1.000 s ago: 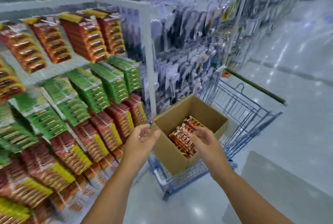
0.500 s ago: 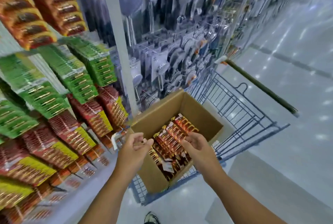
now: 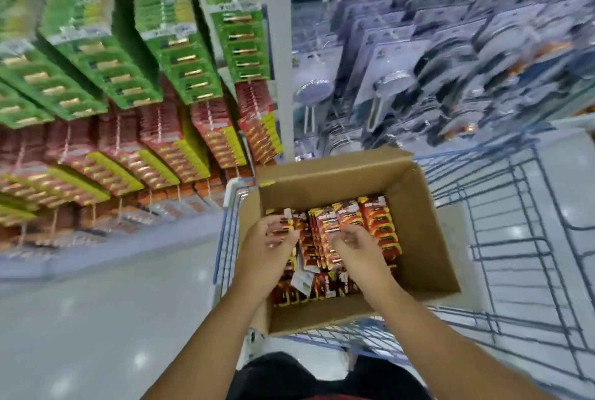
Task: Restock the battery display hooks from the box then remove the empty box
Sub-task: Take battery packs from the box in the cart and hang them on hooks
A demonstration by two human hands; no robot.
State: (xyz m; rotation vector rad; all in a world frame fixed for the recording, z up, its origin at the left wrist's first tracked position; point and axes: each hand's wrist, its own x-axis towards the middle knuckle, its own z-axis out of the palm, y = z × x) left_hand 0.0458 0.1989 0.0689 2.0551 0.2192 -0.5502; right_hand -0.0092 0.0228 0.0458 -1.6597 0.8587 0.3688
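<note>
Cardboard box (image 3: 415, 206) sits in the wire cart (image 3: 515, 238), part-filled with battery packs (image 3: 376, 225). Inside the box, left hand (image 3: 269, 246) pinches one pack; right hand (image 3: 354, 245) curls onto packs, grasp unclear. Beyond the box, display hooks (image 3: 161, 148) hang stocked.

Motion blur smears the hanging packs (image 3: 450, 55) at upper right beyond telling. The left hand (image 3: 269, 248) and right hand (image 3: 357, 250) cover battery packs (image 3: 380, 225) in the box (image 3: 418, 238); the grip is unclear. Green packs (image 3: 48, 45) run off the left edge.
</note>
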